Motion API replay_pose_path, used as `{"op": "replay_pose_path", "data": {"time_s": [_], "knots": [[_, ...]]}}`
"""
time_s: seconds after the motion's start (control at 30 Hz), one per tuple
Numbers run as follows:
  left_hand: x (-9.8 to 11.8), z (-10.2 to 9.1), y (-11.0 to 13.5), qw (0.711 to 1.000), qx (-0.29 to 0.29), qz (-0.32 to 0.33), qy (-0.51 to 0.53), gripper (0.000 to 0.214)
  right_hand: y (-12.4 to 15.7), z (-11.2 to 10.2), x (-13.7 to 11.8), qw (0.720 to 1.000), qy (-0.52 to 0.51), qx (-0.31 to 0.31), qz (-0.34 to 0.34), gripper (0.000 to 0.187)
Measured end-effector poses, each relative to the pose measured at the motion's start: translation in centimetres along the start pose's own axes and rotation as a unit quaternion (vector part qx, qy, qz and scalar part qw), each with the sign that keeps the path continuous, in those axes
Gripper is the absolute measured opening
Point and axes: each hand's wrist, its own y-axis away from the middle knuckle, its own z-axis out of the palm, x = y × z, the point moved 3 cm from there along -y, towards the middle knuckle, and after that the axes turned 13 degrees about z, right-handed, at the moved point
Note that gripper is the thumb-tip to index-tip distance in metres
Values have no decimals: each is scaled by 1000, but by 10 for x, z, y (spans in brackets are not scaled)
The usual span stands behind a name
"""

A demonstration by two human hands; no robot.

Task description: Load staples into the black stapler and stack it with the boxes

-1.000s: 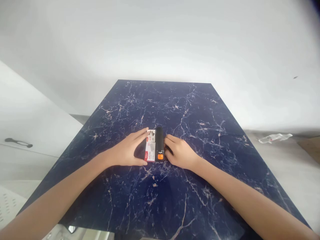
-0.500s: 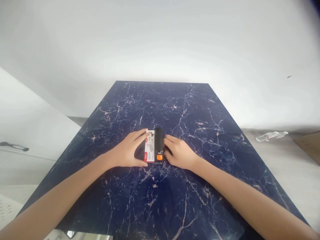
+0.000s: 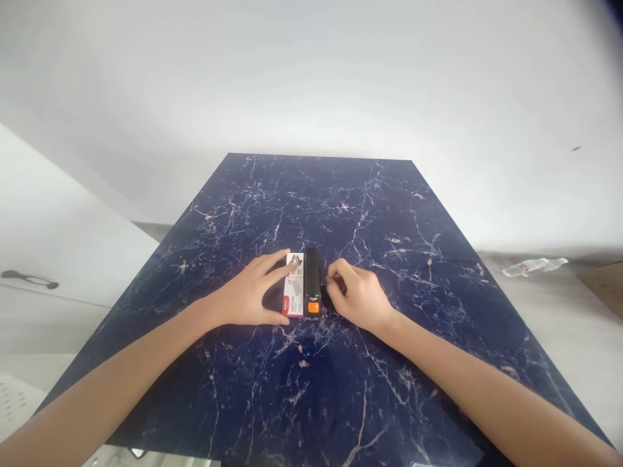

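A white and red box (image 3: 293, 295), printed with a stapler picture and probably holding staples, lies flat on the table. Directly along its right side is a black stapler (image 3: 312, 275) with an orange patch at its near end. My left hand (image 3: 250, 288) spans the box from the left, thumb at the near end and a finger at the far end, with the index finger resting on its top. To the right of the stapler, a small gap away, my right hand (image 3: 357, 293) rests with curled fingers and thumb drawn together; I see nothing in it.
The dark blue marbled table (image 3: 302, 201) reaches toward a white wall (image 3: 311, 78). At left is a white cabinet door with a dark handle (image 3: 30, 279). A clear plastic bottle (image 3: 534, 266) lies on the floor at right, near a brown cardboard piece (image 3: 603, 285).
My right hand has drawn back rightward from the stapler's side, leaving a gap. My left hand stays at the box. The whole view has shifted slightly.
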Motion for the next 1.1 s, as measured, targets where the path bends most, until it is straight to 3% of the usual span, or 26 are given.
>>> {"op": "replay_pose_path", "data": {"time_s": [0.17,0.37,0.6,0.8,0.93,1.1], "knots": [[-1,2,0,1000,-5,1,-3,108,7,-6,-3,994,-77,-15,-81,25],[-4,3,2,1000,-11,5,-11,109,8,-2,-7,987,-44,-61,-139,25],[3,4,-2,1000,9,12,-16,105,1,-4,-14,992,-1,-66,-104,41],[7,10,-16,998,44,-24,-32,127,-4,-8,-10,998,-33,-35,-27,42],[8,15,-48,997,55,-9,-51,120,-9,-9,-1,997,-61,22,52,47],[15,32,-137,992,106,40,-50,113,-25,-24,37,976,-49,146,156,48]]}}
